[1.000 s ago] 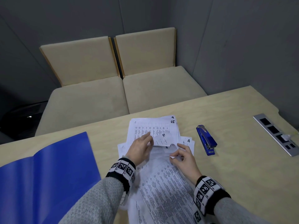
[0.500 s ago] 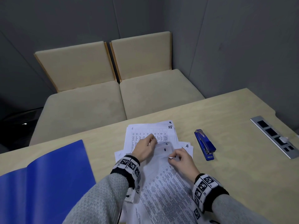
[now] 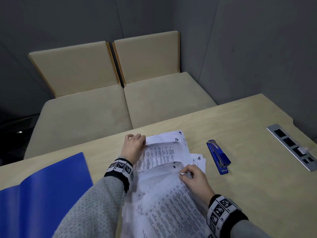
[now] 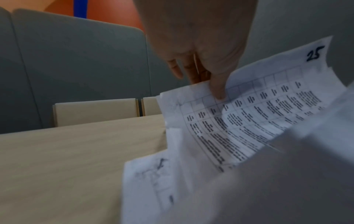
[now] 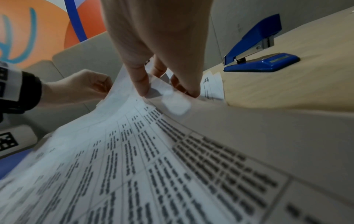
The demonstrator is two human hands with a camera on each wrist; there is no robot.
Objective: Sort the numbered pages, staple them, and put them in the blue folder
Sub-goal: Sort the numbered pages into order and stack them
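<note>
Lying lengthwise away from the person, pages [image 3: 164,155] point toward the bench [image 3: 120,103].

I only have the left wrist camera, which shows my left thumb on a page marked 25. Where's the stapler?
Observer: The blue stapler lies on the table to the right of the pages. Nothing is touching it.
Operator: What's my right hand doing?
Observer: The right hand pinches the top corner of a lifted sheet marked 8.
Operator: And the folder?
Observer: The blue folder lies open at the left end of the table.
</note>
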